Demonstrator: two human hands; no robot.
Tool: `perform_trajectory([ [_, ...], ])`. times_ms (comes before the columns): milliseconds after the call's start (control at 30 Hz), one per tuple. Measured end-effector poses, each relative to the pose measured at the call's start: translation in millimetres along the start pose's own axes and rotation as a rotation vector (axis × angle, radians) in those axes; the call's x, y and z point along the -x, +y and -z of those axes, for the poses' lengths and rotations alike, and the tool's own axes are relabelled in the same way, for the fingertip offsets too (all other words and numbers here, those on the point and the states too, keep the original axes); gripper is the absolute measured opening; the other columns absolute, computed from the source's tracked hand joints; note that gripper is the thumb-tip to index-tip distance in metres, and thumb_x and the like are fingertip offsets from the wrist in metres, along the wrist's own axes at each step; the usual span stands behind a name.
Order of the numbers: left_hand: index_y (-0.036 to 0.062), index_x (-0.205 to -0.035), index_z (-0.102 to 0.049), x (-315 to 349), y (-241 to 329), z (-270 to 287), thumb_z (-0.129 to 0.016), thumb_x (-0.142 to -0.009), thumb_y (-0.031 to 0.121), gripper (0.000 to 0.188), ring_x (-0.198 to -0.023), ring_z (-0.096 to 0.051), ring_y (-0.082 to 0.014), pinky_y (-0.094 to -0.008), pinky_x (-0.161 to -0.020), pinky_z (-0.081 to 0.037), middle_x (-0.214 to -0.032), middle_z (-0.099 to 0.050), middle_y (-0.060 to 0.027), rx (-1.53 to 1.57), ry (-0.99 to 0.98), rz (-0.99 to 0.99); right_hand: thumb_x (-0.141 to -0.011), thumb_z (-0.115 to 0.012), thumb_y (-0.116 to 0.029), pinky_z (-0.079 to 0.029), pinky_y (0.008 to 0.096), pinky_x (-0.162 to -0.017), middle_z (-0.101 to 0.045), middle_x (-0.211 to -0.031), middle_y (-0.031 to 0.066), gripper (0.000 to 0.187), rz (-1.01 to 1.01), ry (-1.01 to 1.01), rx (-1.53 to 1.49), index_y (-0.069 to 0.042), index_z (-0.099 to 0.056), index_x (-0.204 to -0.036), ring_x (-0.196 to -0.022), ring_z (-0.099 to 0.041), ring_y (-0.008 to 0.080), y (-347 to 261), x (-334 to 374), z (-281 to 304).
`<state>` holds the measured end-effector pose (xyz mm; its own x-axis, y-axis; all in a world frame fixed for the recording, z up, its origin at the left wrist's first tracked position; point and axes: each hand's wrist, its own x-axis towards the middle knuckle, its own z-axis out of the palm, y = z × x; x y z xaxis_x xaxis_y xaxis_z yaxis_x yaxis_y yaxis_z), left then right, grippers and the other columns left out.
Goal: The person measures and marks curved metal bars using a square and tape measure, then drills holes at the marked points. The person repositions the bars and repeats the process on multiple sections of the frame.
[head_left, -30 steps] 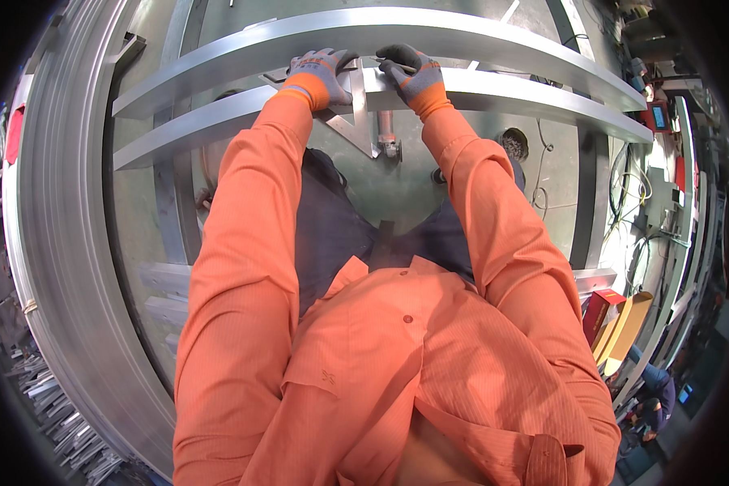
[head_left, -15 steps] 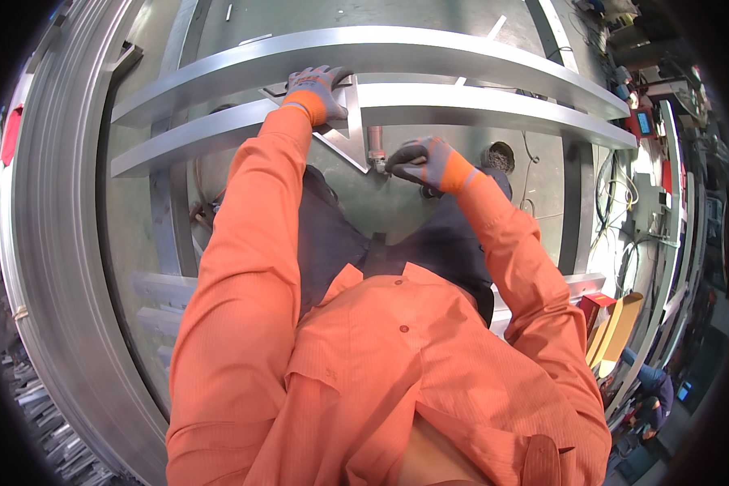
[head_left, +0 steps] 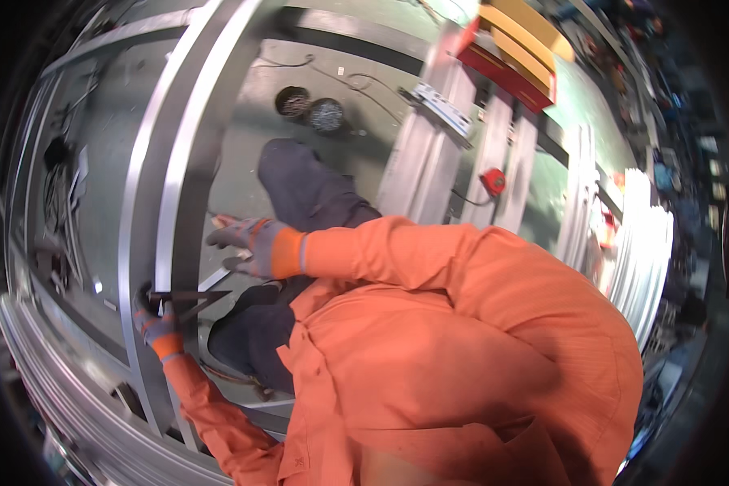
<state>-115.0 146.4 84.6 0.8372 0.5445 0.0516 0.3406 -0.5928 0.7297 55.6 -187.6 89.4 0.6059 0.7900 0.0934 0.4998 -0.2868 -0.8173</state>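
My left hand (head_left: pixel 159 324), in a grey and orange glove, is closed at the pair of long silver metal bars (head_left: pixel 166 202). Its fingers and thumb grip the end of a triangular set square (head_left: pixel 193 296), which lies across the nearer bar and juts toward my legs. My right hand (head_left: pixel 253 245), gloved alike, hovers just right of the nearer bar, above my knees. Its thumb and fingers are spread apart, somewhat blurred. I cannot make out any object between them.
Two round tubs (head_left: pixel 326 116) of small parts stand on the floor beyond my knee. At the upper right, a red and yellow box (head_left: pixel 514 61) and a red tape measure (head_left: pixel 492 181) rest on metal profiles (head_left: pixel 429 150). Stacked long profiles (head_left: pixel 81 405) run along the lower left.
The view has swung to the right, bringing the tubs, box and tape measure into view. My left hand stays at the bars and set square. The right hand's fingers have spread from a curled pose.
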Motion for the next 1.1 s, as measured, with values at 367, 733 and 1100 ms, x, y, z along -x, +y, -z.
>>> perform_trajectory([
  [367, 0.0060, -0.152, -0.049, 40, 293, -178, -0.070, -0.075, 0.006, 0.080, -0.136, -0.047, -0.0435, -0.0488, -0.114, -0.039, -0.147, -0.051, -0.0208, 0.026, -0.073, -0.579, -0.096, -0.064, -0.009, -0.059, 0.0398, -0.083, -0.075, -0.110, 0.0150, 0.034, -0.214, 0.833, 0.086, -0.009, -0.068, -0.129, -0.095, -0.074, 0.0267, 68, 109, 125],
  [733, 0.0015, -0.147, -0.054, 69, 154, -175, -0.061, -0.076, -0.003, 0.071, -0.140, -0.049, -0.0372, -0.0440, -0.120, -0.035, -0.146, -0.054, -0.0176, 0.095, -0.297, -0.184, -0.086, -0.074, -0.009, -0.057, 0.0390, -0.088, -0.074, -0.109, 0.0088, 0.044, -1.016, 0.996, 0.037, -0.020, -0.069, -0.128, -0.100, -0.072, 0.0263, 218, 318, 101],
  [1100, 0.0044, -0.135, -0.063, 105, 119, -145, -0.071, -0.077, 0.008, 0.059, -0.127, -0.058, -0.0399, -0.0423, -0.112, -0.045, -0.134, -0.063, -0.0196, 0.136, -0.071, -0.028, -0.069, -0.090, -0.020, -0.058, 0.0366, -0.097, -0.071, -0.128, 0.0161, 0.083, -1.025, 0.823, 0.227, -0.008, -0.058, -0.146, -0.104, -0.074, 0.0266, 295, 456, 246],
])
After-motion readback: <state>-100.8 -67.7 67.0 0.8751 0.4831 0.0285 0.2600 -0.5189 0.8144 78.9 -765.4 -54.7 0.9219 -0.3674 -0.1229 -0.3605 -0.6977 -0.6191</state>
